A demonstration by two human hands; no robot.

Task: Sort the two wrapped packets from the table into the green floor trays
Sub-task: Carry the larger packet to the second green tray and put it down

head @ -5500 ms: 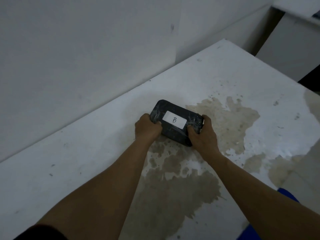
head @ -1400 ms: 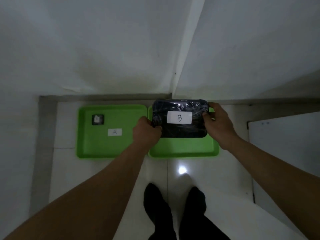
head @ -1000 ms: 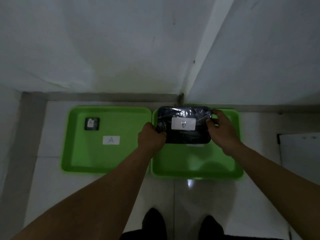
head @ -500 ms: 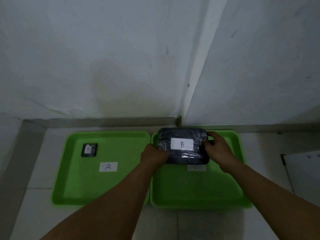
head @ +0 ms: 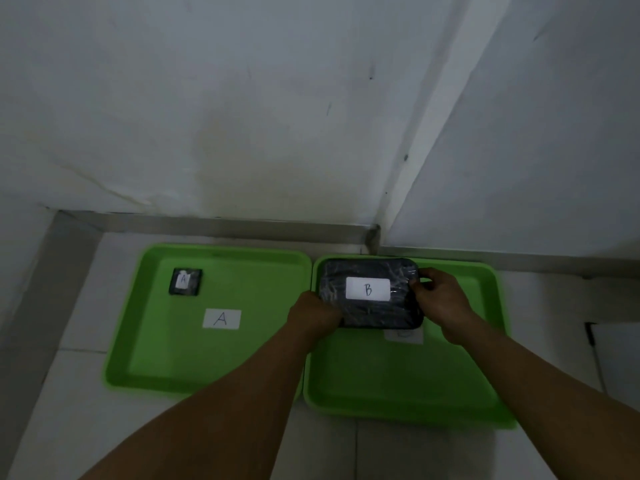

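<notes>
Two green trays sit side by side on the pale tiled floor, tucked into the corner where the walls meet, edges pretty much touching. The left tray point(head: 166, 368) has a white paper label point(head: 221, 319) marked "A" on its bottom, and a small dark wrapped packet point(head: 185, 282) with its own little white "A" tag lies flat in the far-left corner, well apart from everything else.

Both hands are on the big packet point(head: 370, 294), a dark rounded rectangle in shiny plastic wrap with a white "B" sticker facing up. Its long axis runs left to right, parallel to the back wall, and the "B" reads upright from the camera side. It's over the far-left part of the right tray point(head: 398, 386), sitting low, but I honestly can't tell if it's touching the tray bottom yet. The left hand point(head: 313, 315) is wrapped around the packet's near-left corner, while the right hand point(head: 441, 299) pinches its right short end, with the fingers curled over the edge. So both are gripping the thing, one per end.

Peeking out just under the packet's near edge is a second white label point(head: 405, 335) on the right tray's floor, with its letter mostly hidden.
</notes>
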